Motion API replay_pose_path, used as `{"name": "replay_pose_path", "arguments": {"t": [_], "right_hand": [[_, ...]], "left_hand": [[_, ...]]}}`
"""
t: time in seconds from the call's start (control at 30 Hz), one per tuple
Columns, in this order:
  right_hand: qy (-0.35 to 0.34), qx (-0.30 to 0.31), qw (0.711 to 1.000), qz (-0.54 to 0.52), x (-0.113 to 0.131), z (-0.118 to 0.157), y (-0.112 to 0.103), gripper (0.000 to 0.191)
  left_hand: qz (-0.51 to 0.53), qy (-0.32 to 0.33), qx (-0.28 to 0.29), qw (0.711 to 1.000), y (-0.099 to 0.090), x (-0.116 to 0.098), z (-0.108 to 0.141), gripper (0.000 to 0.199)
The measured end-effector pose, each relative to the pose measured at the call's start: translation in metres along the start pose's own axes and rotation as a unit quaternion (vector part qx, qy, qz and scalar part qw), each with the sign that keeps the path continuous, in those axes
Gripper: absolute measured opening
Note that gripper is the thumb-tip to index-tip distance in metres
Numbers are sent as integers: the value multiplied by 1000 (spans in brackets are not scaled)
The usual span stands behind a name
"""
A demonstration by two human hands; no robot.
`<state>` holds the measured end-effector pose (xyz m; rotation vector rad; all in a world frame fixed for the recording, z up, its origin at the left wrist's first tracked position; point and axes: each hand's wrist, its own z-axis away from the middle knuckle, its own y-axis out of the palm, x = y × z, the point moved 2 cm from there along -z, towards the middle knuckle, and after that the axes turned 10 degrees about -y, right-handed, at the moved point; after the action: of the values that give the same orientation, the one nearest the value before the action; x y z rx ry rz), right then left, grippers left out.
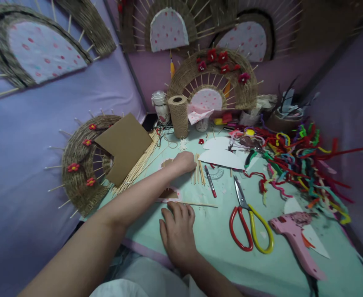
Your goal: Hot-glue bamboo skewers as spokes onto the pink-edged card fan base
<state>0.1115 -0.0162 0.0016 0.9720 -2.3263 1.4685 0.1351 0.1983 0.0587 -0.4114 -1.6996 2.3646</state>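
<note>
Table (212, 241): pale green cover; carries the work and loose materials.
Rear woven arch (211, 67): stands at the back; red flowers along its band, light sticks radiating inside.
Left woven arch (72, 185): leans at the left wall; four red flowers.
Cardboard sheet (125, 144): brown, notched; overlaps the left woven arch and a stick bundle (141, 160).
Glue gun (294, 235): pink; lies at right, partly over white paper.
Scissors (245, 207): blades apart; one red handle loop, one yellow; left of the glue gun.
Right hand (178, 231): palm down on the table, fingers loosely extended and slightly parted, gripping nothing visible; fingertips at a long stick (202, 204), contact not certain.
Left hand (186, 162): fingers curled in; grip contents hidden, hold cannot be told; just beside short sticks (201, 173).
Patterned piece (169, 193): brown centre, pale spotted rim; lies between the hands, partly hidden by the left forearm.
Long stick: lies crosswise ahead of the right hand.
Pen (210, 181): red-capped; right of the short sticks.
Short sticks: roughly parallel, on the table.
</note>
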Motion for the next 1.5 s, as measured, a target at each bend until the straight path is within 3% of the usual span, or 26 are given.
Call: {"name": "replay_pose_path", "arguments": {"t": [0.1, 0.17, 0.27, 0.37, 0.5, 0.67, 0.93, 1.2, 1.37, 1.5], "right_hand": [[-1, -3, 1000, -2, 0, 0, -1, 18], [-1, 0, 1000, -3, 0, -1, -1, 18], [-2, 9, 1000, -4, 0, -2, -2, 17], [-4, 7, 1000, -14, 1, -2, -4, 16], [-10, -18, 999, -40, -2, -3, -14, 15], [-5, -50, 997, -54, -15, -12, -44, 17], [24, -89, 995, 38, -62, -44, -94, 20], [69, -125, 985, 93, -107, -48, -94, 19], [58, -150, 983, 88, -112, -40, -94, 20], [46, -168, 982, 69, -107, -39, -96, 20]], "left_hand": [[9, 50, -37, 998, 2, 2, 11, 31], [26, 138, -60, 988, 9, 5, 18, 32], [49, 309, -80, 946, 26, 10, 27, 35], [30, 361, -61, 930, 40, 20, 34, 39], [28, 316, -27, 948, 40, 29, 46, 45], [48, 294, -10, 955, 35, 37, 57, 45], [69, 310, -27, 948, 38, 50, 57, 38], [59, 253, -40, 965, 17, 47, 73, 28], [144, 104, -153, 972, 1, 84, 94, 29], [249, 8, -279, 928, 8, 116, 124, 26]]}}
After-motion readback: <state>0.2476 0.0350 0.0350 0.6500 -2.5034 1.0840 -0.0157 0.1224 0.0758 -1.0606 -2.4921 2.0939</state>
